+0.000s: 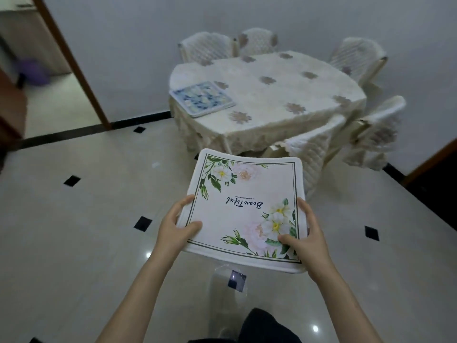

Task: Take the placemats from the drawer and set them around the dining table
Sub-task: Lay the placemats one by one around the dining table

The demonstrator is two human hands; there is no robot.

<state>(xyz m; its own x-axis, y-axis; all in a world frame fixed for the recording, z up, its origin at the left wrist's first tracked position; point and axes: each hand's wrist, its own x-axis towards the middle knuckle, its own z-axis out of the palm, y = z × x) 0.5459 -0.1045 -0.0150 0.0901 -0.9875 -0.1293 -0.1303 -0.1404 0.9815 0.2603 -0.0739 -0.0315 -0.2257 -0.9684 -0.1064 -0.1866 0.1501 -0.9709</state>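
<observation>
Room: pale tiled floor (74,231) with black diamond insets, grey walls, a doorway at the left.
Table: dining table (267,95) under a cream cloth, well ahead of the fingertips, with covered chairs (309,154) round it.
Blue mat: blue placemat (201,98) already lies at the table's left edge, so one place looks set.
Floral mat: floral placemat (244,206) is held flat over the floor, its far edge curling up beyond the fingers; more mats may lie under it, I cannot tell.
Left hand: left hand (176,231) pinches the near left edge, thumb on top, fingers beneath.
Right hand: right hand (305,240) grips the near right edge likewise.
Why: a two-sided hold likely keeps the limp mat level while it is carried to the table.
</observation>
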